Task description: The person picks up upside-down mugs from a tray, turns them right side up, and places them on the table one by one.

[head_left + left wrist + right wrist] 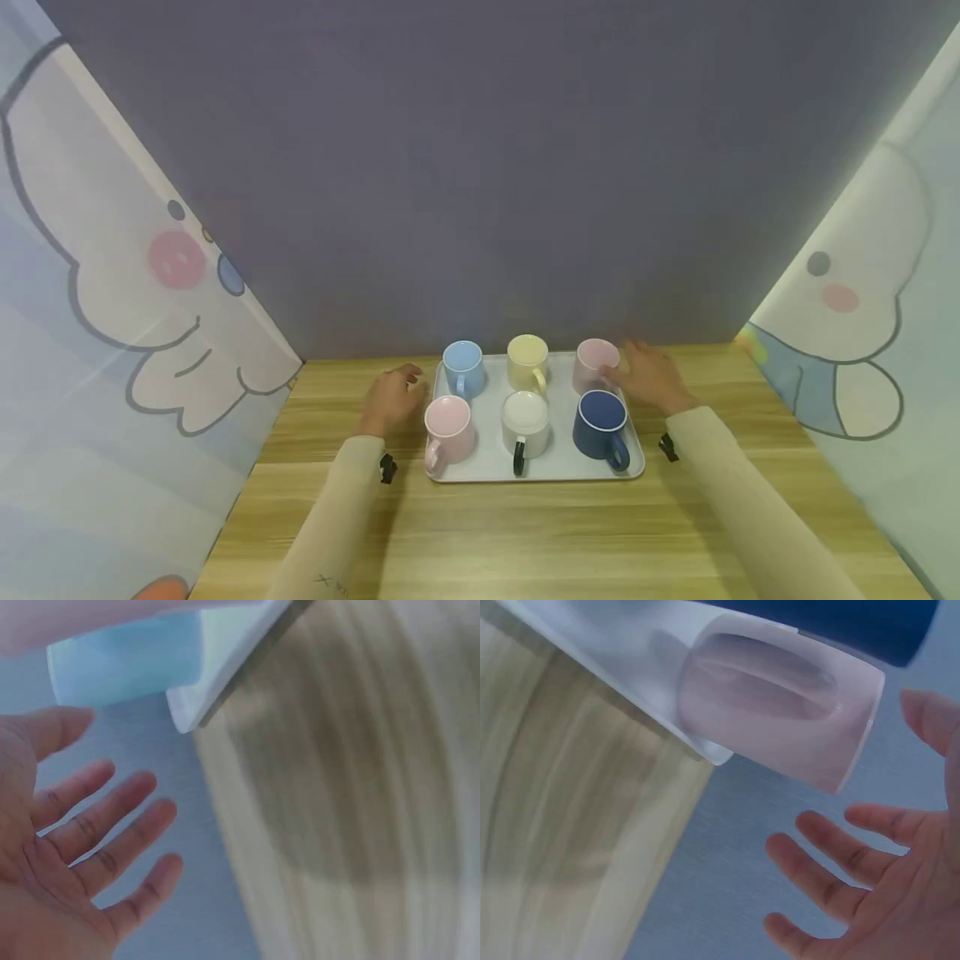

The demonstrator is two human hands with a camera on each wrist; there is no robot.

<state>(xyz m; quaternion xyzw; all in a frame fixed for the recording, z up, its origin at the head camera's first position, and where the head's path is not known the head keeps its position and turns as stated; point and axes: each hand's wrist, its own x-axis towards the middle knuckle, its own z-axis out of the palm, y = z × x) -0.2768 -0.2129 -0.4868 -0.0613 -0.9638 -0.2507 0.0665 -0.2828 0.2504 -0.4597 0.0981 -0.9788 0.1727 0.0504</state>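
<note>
Far pink mug (pixel 590 368) stands upright at the far right corner of the white tray (pixel 488 425), its rim just beside the right hand (pixel 651 379), whose thumb and fingers spread wide. The left hand (pixel 392 402), fingers apart and empty, is near the light-blue mug (pixel 463 362).

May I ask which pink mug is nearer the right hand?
The pink mug at the right of the far row, with the right hand beside it; the other pink mug stands at the left of the near row.
</note>
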